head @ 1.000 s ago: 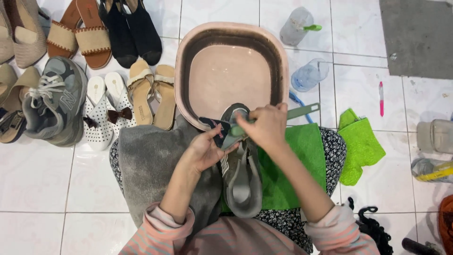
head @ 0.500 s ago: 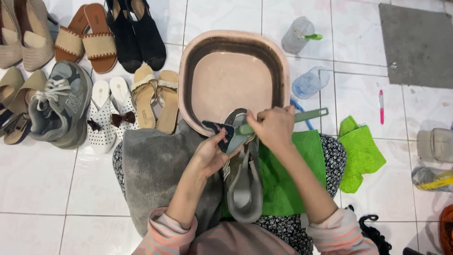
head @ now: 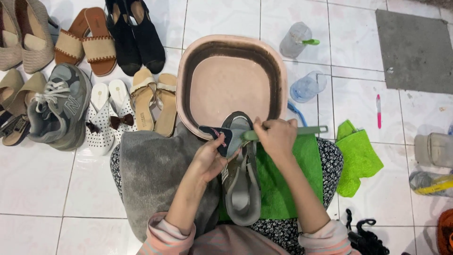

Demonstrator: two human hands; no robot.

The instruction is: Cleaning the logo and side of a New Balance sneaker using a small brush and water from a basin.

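A white-tiled floor (head: 226, 19) in what looked like a home washing area served as the workplace. Pairs of footwear stood in rows along it: brown sandals (head: 85, 40), black heels (head: 134, 33), tan slides (head: 153, 101), white flats with bows (head: 111, 115) and grey sneakers (head: 59, 106). A pink plastic basin (head: 186, 71) sat on the tiles, with clear plastic bottles (head: 297, 40) and a green cloth (head: 358, 158) lying near it. A grey patch (head: 415, 49) interrupted the tiling.

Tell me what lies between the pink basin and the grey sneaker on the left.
In the head view, two pairs lie between the pink basin and the grey sneaker: tan sandals beside the basin, then white flats with bows beside the sneaker.
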